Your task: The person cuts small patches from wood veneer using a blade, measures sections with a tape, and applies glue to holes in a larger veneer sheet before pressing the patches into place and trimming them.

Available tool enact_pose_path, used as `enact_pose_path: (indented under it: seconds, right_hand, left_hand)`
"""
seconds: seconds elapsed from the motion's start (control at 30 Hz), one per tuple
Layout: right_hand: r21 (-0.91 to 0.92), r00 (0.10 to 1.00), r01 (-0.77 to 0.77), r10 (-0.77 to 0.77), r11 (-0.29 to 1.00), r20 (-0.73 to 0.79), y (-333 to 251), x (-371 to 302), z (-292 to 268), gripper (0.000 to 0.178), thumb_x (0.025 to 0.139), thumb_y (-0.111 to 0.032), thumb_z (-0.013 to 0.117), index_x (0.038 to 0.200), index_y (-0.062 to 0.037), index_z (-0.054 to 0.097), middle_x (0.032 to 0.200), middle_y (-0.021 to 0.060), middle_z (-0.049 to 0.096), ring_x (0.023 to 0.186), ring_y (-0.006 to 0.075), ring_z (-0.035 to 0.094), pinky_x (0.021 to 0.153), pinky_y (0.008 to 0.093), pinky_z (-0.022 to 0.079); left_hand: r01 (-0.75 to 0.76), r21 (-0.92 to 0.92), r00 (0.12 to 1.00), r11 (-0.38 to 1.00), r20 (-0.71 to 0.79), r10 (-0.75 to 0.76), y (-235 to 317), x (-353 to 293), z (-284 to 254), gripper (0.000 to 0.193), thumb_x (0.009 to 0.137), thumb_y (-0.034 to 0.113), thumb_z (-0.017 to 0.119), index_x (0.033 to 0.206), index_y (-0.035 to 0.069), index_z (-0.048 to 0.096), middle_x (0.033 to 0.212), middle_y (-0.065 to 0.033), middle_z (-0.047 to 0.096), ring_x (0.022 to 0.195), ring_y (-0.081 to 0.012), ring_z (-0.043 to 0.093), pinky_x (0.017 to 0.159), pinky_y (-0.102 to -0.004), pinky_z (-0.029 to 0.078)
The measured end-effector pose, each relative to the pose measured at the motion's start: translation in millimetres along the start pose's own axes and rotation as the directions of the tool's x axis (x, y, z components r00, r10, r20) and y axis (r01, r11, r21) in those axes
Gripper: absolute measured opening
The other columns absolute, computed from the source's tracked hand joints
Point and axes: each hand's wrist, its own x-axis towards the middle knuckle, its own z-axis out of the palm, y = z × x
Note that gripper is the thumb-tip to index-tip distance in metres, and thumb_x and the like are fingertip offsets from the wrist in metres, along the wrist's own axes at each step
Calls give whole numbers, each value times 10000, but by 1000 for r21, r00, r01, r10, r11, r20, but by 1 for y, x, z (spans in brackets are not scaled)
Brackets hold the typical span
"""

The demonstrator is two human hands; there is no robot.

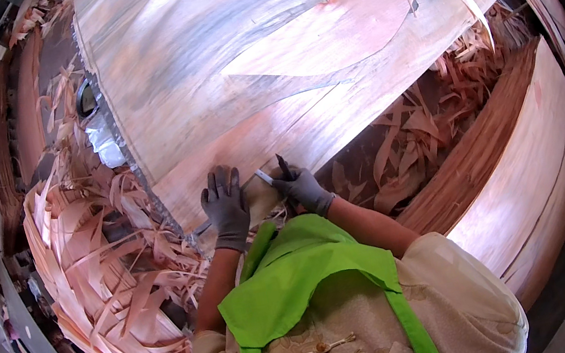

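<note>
Left hand (226, 205) flat, fingers spread, on pale pinkish veneer sheet (292, 61); right hand (302, 189) just beside it, clamped on thin metal blade (264, 176) (angled up-left).

At centre frame, the gloved left hand (226, 209) presses flat on the near edge of a wide veneer sheet (260, 52), while the gloved right hand (302, 188) grips a small blade (264, 176) (pale, thin). Veneer scraps (105, 283) fill the lower left.

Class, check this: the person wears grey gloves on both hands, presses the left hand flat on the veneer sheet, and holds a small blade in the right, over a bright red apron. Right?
Not quite. The apron is bright green, not red, as the head view shows. The rest stands: grey gloves, left hand flat on the veneer sheet, right hand holding the small blade.
</note>
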Motion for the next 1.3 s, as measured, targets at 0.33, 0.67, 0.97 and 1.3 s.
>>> enact_pose_path:
  seconds: [0.33, 0.67, 0.97, 1.3]
  right_hand:
    - [46, 999, -26, 24, 999, 30, -1, -2, -1, 181, 835, -199, 662, 831, -23, 622, 619, 20, 571, 419, 87, 467, 385, 227, 367]
    - [67, 1000, -14, 13, 998, 25, -7, -5, -1, 174, 850, -173, 637, 933, -22, 619, 644, -1, 550, 453, 75, 454, 404, 223, 367]
    - [70, 989, -146, 144, 987, 21, -26, -12, 8, 116, 857, -133, 630, 918, -35, 619, 691, -25, 535, 544, 78, 483, 478, 223, 384]
    - [-87, 991, -133, 131, 987, -33, -24, -10, 7, 148, 857, -180, 633, 899, -39, 615, 636, 15, 565, 485, 97, 504, 426, 233, 396]
  left_hand:
    - [-113, -180, 990, 977, -106, 95, -8, 18, 28, 253, 748, 194, 580, 998, 158, 606, 969, -43, 571, 930, -264, 520, 732, -421, 377]
    - [-67, -225, 997, 972, -46, 59, 1, 21, 21, 284, 693, 183, 608, 976, 158, 624, 947, -64, 579, 932, -283, 520, 716, -408, 386]
    - [407, -430, 858, 806, -121, -499, -50, -127, -5, 232, 769, 93, 615, 992, 64, 558, 976, -112, 555, 924, -279, 534, 765, -390, 432]
    - [681, -428, 675, 594, 55, -735, -50, -133, -27, 351, 751, 170, 680, 1042, 8, 569, 920, -158, 571, 852, -312, 554, 737, -387, 450]
